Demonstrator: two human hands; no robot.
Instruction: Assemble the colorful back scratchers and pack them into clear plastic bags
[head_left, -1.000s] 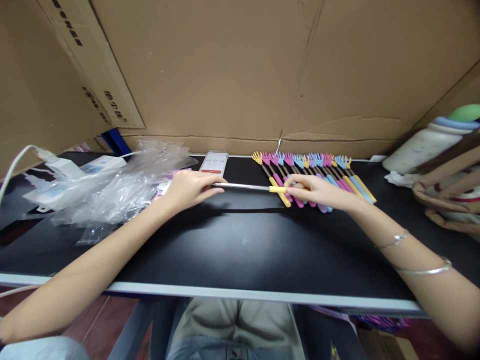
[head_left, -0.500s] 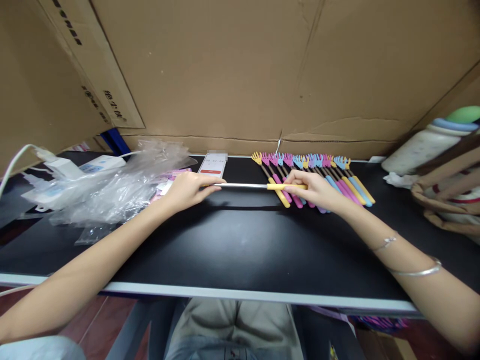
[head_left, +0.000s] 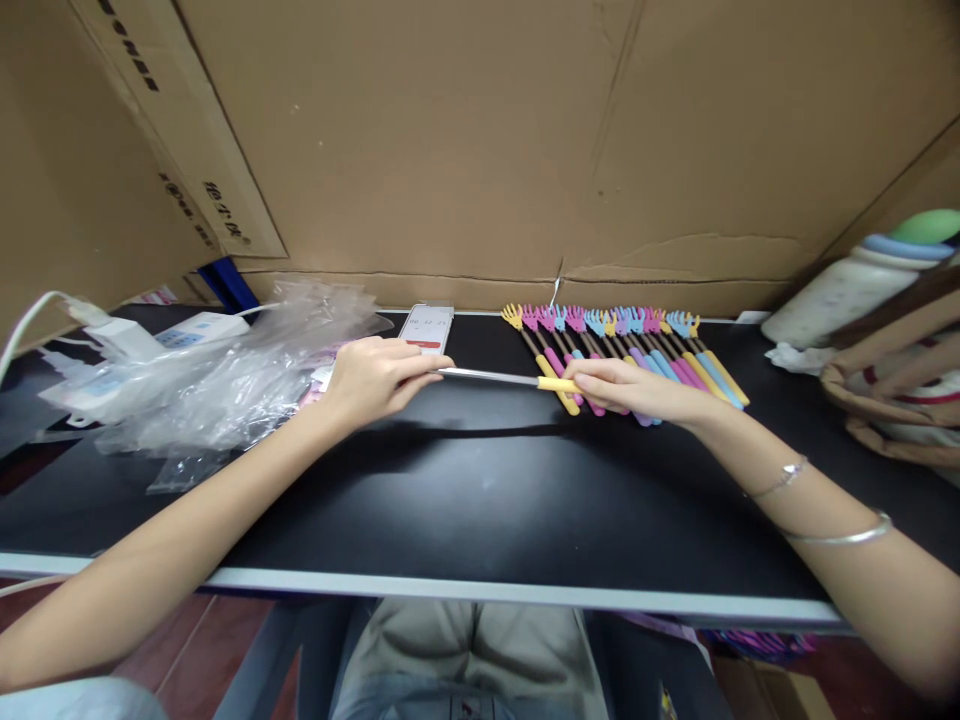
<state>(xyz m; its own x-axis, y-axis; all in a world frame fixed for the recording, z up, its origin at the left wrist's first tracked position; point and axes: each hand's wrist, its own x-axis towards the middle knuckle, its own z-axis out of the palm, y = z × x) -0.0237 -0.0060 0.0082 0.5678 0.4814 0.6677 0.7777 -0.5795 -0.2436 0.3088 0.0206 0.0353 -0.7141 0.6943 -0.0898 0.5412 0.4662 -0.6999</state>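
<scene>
A back scratcher with a silver rod and yellow handle (head_left: 555,384) spans the space between my hands, above the black table. My left hand (head_left: 379,378) is closed on its far-left end, and the fingers hide the head. Closed round the yellow handle, my right hand (head_left: 626,385) covers most of the grip. The rod tilts slightly down toward the right. Just behind my right hand lies a row of back scratchers (head_left: 694,372), with pink, yellow, blue and purple handles and small hand-shaped heads pointing at the back wall.
Crumpled clear plastic bags (head_left: 217,395) and a white power strip (head_left: 202,330) lie at left. A phone (head_left: 427,328) rests at the back. To the right are a white bottle (head_left: 847,290), a tissue (head_left: 799,358) and a brown-handled bag (head_left: 892,400). Cardboard (head_left: 465,150) walls the rear.
The handle end of the held back scratcher has dropped a little, tilting the rod. My right hand has rolled from a fingertip pinch to a fuller grip. My left hand has barely moved.
</scene>
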